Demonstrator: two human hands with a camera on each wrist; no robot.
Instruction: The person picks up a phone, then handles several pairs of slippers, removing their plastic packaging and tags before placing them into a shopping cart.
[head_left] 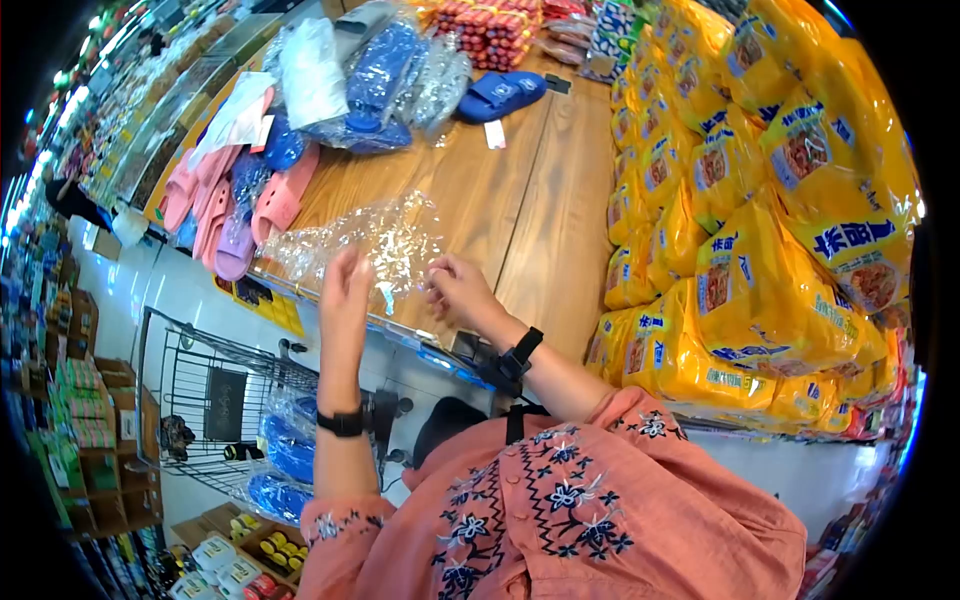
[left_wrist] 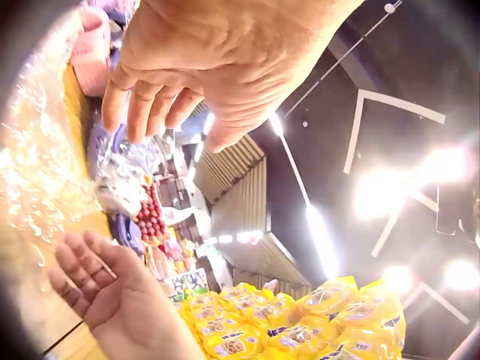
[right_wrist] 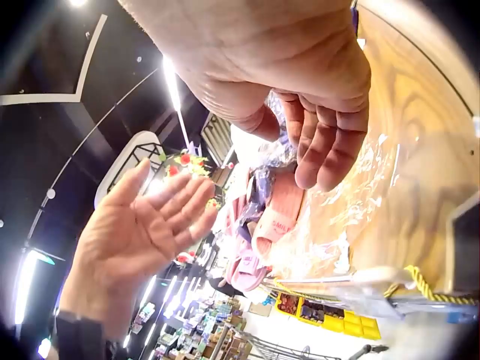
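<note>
A crinkled clear plastic bag (head_left: 400,232) lies flat near the front edge of the wooden table (head_left: 560,200). My left hand (head_left: 346,290) is raised at its near side, fingers extended and holding nothing; the right wrist view shows that palm (right_wrist: 142,232) with the fingers spread. Across from it, my right hand (head_left: 465,292) hovers by the bag's right end, its fingers loosely bent with nothing between them. Pink slippers (head_left: 285,195) and a lilac slipper (head_left: 236,245) sit just left of the bag.
Blue slippers in clear wrap (head_left: 385,70) and a loose blue slipper (head_left: 502,95) are at the table's far side. Yellow noodle packs (head_left: 740,270) are stacked high on the right. A shopping cart (head_left: 215,400) holding wrapped blue slippers (head_left: 290,445) stands below left.
</note>
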